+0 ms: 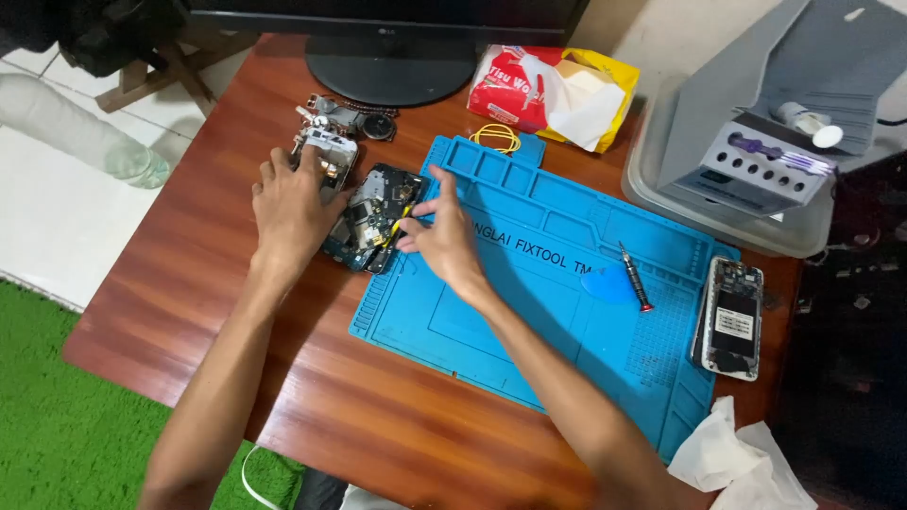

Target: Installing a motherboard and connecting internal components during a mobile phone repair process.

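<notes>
An opened phone body [370,215] with bare circuit parts lies at the left edge of a blue silicone work mat [529,283]. My right hand [442,234] pinches a thin yellow-and-black tool [398,224], its tip on the phone's inside. My left hand [291,203] rests flat beside the phone, fingers over a silver phone frame [331,151].
A red-handled screwdriver [635,277] and a blue pick [605,283] lie on the mat. Another opened phone [729,318] sits at the right. Tissue pack [548,94], rubber bands [496,138], monitor stand [389,71], grey tool holder [756,165], crumpled tissue [737,463], small metal parts [354,118].
</notes>
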